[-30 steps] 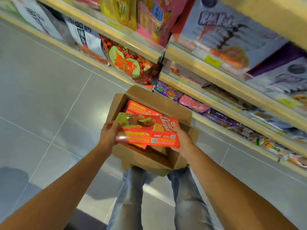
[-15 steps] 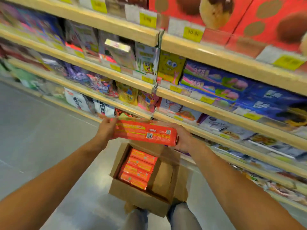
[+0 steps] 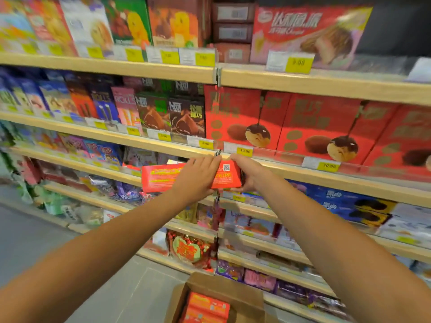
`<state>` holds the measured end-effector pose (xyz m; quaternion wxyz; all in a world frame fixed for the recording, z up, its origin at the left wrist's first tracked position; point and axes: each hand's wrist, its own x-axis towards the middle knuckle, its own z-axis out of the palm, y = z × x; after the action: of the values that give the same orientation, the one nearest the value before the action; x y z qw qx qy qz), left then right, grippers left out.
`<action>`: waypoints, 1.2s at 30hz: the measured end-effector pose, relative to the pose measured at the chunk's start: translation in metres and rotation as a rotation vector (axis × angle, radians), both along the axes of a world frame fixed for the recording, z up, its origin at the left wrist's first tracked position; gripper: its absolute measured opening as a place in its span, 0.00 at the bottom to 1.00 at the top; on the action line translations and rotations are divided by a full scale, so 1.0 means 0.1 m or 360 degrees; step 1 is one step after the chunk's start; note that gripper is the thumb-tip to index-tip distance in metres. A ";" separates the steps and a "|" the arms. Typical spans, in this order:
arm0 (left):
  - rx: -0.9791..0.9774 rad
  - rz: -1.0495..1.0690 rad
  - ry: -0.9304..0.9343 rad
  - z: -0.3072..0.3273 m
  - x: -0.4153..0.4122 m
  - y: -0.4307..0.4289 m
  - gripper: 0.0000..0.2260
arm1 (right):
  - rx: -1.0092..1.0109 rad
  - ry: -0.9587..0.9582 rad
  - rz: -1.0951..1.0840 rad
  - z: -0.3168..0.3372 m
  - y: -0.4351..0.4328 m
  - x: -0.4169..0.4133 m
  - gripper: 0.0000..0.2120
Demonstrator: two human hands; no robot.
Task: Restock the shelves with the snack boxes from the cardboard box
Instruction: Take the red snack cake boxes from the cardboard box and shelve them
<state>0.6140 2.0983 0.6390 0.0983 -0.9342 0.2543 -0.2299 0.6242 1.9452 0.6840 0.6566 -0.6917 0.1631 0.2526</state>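
I hold a flat red-orange snack box (image 3: pixel 161 177) level in front of the shelving, its long side facing me. My left hand (image 3: pixel 198 176) lies over its middle and front. My right hand (image 3: pixel 247 172) grips its right end. The box is level with the edge of a wooden shelf (image 3: pixel 303 176) that carries yellow price tags. Below, at the bottom edge, the open cardboard box (image 3: pixel 242 297) stands on the floor with several more red-orange snack boxes (image 3: pixel 206 307) inside.
Wooden shelves full of snack packs fill the view. Big red boxes (image 3: pixel 310 127) with chocolate balls stand just above my hands on the right. Dark and blue boxes (image 3: pixel 158 113) stand to the left. Grey tiled floor (image 3: pixel 35 241) lies lower left.
I have lifted the snack box from above the cardboard box up to mid-shelf height, and my view has tilted up. My left hand has slid from the box's left end to its middle.
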 end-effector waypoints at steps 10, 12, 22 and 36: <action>-0.2411 0.0368 0.0662 0.71 0.23 0.64 0.19 | 0.0079 -0.0389 0.0030 0.64 -0.13 0.31 0.11; -0.2674 0.0248 0.0847 0.76 0.21 0.70 0.14 | -0.0088 -0.0425 0.0136 0.63 -0.11 0.35 0.10; -0.3209 -0.0008 0.1108 1.05 0.26 0.61 0.10 | -0.0258 -0.0730 0.0570 0.75 0.14 0.38 0.31; -0.2761 -0.0254 0.1256 1.25 0.15 0.63 0.38 | 0.0059 -0.1187 0.0129 0.98 0.27 0.26 0.13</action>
<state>0.6287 2.1609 0.7640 -0.7371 -0.6717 0.0730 -0.0127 0.6499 1.9725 0.7825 0.6728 -0.7301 -0.1192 0.0120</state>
